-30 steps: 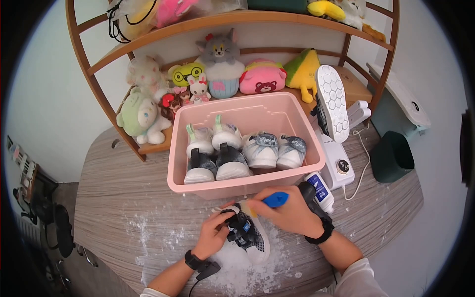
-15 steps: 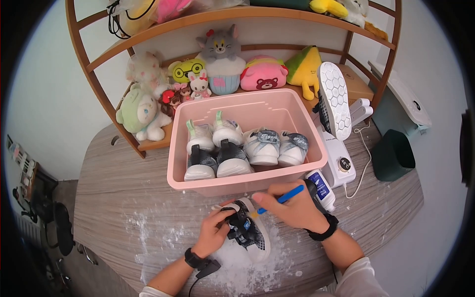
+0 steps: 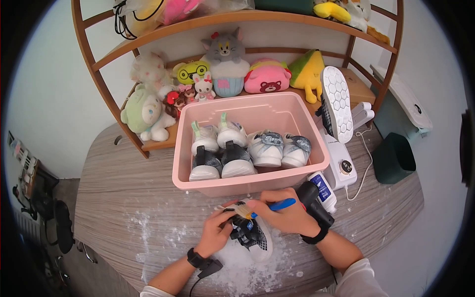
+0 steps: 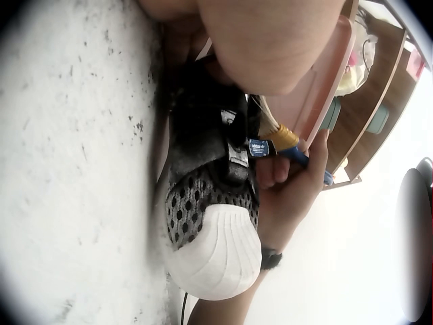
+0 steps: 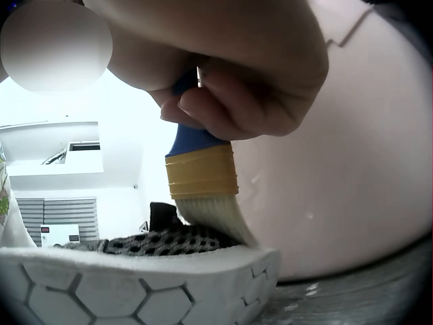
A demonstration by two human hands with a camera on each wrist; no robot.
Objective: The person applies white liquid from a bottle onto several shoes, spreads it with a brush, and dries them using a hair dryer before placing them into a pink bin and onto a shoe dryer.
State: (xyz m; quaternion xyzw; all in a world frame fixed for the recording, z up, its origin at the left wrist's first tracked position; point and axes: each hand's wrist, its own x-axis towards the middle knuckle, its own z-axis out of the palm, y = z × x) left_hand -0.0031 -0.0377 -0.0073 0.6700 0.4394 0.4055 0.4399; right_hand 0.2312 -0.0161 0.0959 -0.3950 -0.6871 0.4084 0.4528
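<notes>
A black mesh shoe with a white toe and sole (image 3: 257, 242) lies on the powder-dusted table, below the pink bin. My left hand (image 3: 215, 233) grips its heel end, the fingers at the opening. My right hand (image 3: 289, 215) holds a flat brush by its blue handle (image 3: 282, 204). In the right wrist view the pale bristles (image 5: 220, 213) bend against the upper edge of the shoe beside the white sole (image 5: 128, 288). The left wrist view shows the toe (image 4: 216, 254) nearest, with the brush's yellow band (image 4: 284, 139) beside the straps.
A pink bin (image 3: 217, 187) holding several shoes stands behind the hands. Right of it are a white bottle (image 3: 324, 192), a black device (image 3: 316, 205) and a white dryer (image 3: 341, 166) carrying a shoe. Behind, a wooden shelf (image 3: 237, 19) holds plush toys. White powder (image 3: 237, 277) covers the table's front.
The brush has shifted from the side of the shoe up and left, nearer my left fingers, and its handle lies flatter. My left hand still grips the shoe.
</notes>
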